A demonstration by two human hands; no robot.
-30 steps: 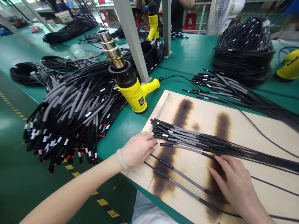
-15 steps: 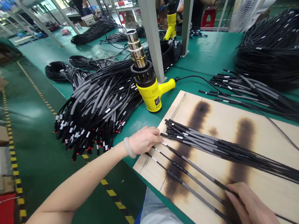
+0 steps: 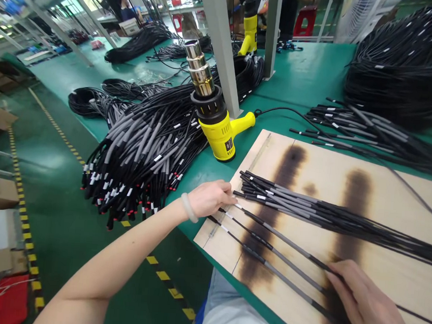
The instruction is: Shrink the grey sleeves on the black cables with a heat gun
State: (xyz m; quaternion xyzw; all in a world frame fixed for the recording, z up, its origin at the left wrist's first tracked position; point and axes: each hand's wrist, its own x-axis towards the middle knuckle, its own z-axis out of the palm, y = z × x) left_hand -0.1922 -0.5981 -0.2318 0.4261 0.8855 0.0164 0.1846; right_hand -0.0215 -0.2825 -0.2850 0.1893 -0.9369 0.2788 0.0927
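At the left edge of the scorched wooden board point(image 3: 323, 162), my left hand point(image 3: 211, 199) is closed with its fingertips on the end of a black cable point(image 3: 288, 237) that has a grey sleeve. My right hand point(image 3: 367, 301) pinches that same cable further along, over a dark burn mark. Two similar cables, a middle cable point(image 3: 285, 259) and a front cable point(image 3: 291, 284), lie beside it, nearer my body. Behind them on the board rests a bundle of sleeved cables point(image 3: 294, 200). The fingers of my left hand partly hide the held cable's tip.
A yellow heat gun point(image 3: 219, 136) stands nozzle-up behind the board. Left of it, a big cable heap point(image 3: 143, 147) hangs over the edge of the green table point(image 3: 306, 79). Coiled cables point(image 3: 399, 76) sit at the back right. A metal post point(image 3: 224, 49) rises behind the heat gun.
The view has shifted slightly. Both hands stay on the same cable, with hardly any movement relative to the board.
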